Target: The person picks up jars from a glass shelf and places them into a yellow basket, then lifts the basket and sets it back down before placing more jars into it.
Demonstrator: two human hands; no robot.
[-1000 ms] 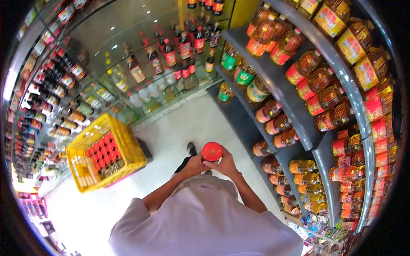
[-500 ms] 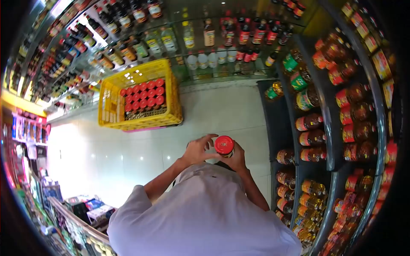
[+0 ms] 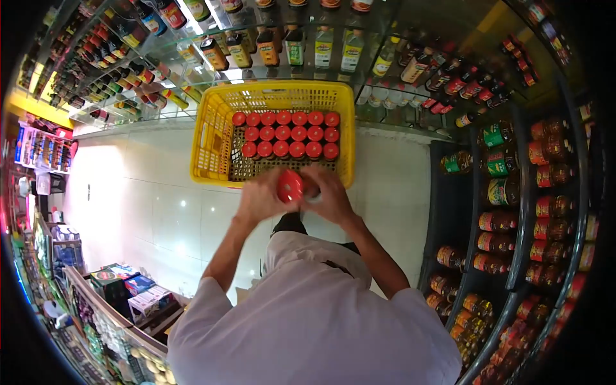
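Observation:
A jar with a red lid (image 3: pixel 290 186) is between my two hands, tilted, with its lid turned toward the left. My left hand (image 3: pixel 258 196) is closed around the lid end. On the other side, my right hand (image 3: pixel 330 194) grips the jar's body; motion blurs both hands a little. Just beyond them stands a yellow plastic crate (image 3: pixel 210 151), its near rim close to my fingers. Rows of red-lidded jars (image 3: pixel 282 133) stand upright inside it, and part of its perforated floor shows at the near side and left.
Glass shelves with sauce bottles (image 3: pixel 323 48) run behind the crate. On the right, a dark rack (image 3: pixel 478 186) holds oil bottles (image 3: pixel 497 221). Pale floor tiles (image 3: pixel 173 205) lie around me. Boxes (image 3: pixel 144 292) are stacked at the lower left.
The view has shifted, and the crate is now directly in front of me. My left hand has gone from beside the jar onto it. The jar has tipped from upright.

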